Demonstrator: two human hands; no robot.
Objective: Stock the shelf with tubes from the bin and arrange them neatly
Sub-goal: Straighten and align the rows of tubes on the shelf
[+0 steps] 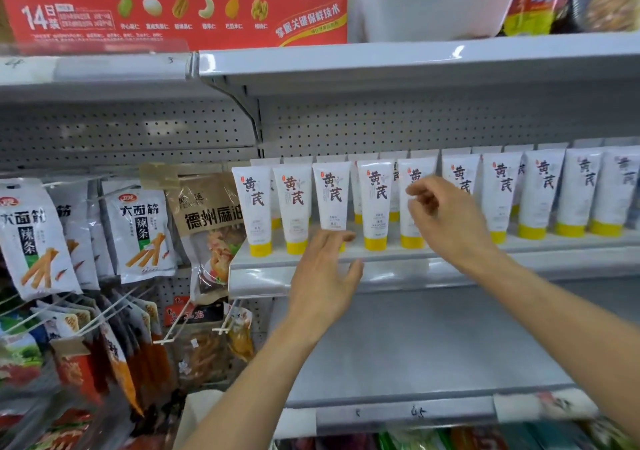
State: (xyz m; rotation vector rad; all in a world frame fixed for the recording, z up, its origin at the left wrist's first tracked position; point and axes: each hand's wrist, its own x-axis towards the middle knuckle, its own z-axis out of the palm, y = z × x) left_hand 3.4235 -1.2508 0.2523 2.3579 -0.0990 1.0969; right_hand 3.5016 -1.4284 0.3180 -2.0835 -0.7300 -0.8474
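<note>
Standing cap-down in a row, the white tubes (375, 203) lined the shelf (571, 259). The left hand (325, 273) was open below the row, its straight fingertips at one tube's yellow cap. The right hand (446, 221) hovered before the row, fingers loosely curled, gripping nothing.

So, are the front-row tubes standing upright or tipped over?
Upright: the front-row tubes stand on their yellow caps, labels facing out, along the shelf.
</note>
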